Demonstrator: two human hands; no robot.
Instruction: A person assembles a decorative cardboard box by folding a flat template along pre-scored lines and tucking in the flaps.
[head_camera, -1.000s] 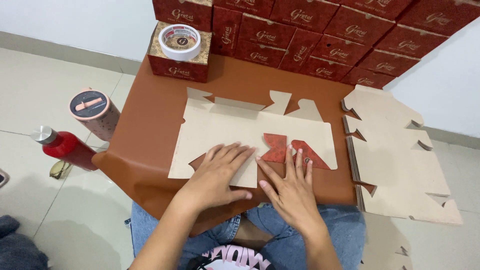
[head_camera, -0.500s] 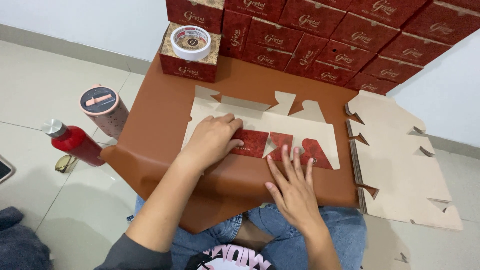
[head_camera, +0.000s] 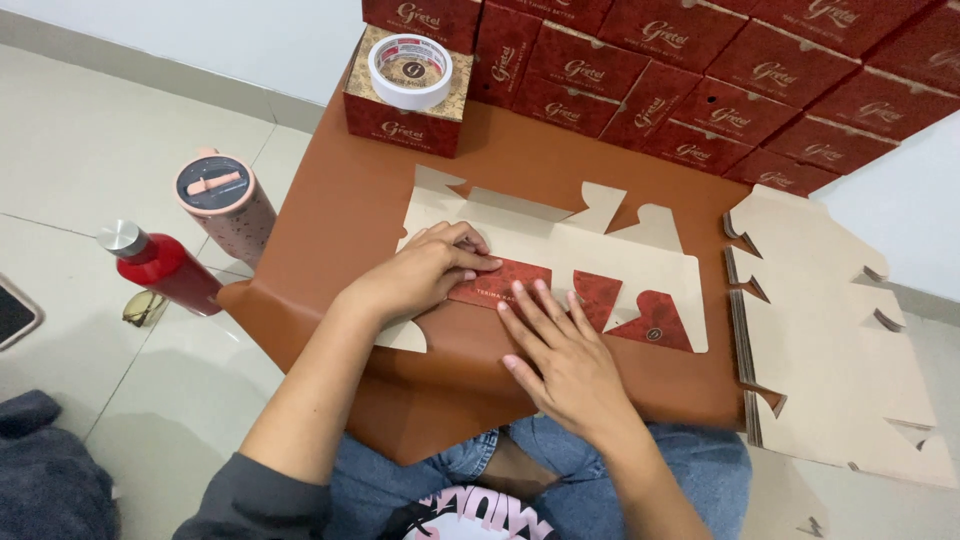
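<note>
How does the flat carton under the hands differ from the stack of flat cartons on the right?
The flat carton under the hands is a single sheet; the stack on the right holds many sheets. The single carton has red printed flaps folded onto its tan side; the stack's top sheet is all tan, nothing folded. Both hands, left and right, press the single carton; nothing touches the stack. Both are die-cut cardboard lying flat.

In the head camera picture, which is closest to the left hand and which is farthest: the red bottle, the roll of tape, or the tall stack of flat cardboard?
From the left hand:
1. Roll of tape, straight up ahead on a red box at the back.
2. Red bottle, out to the left on the floor. It is only slightly farther than the tape.
3. Stack of flat cardboard, far over on the right.
</note>
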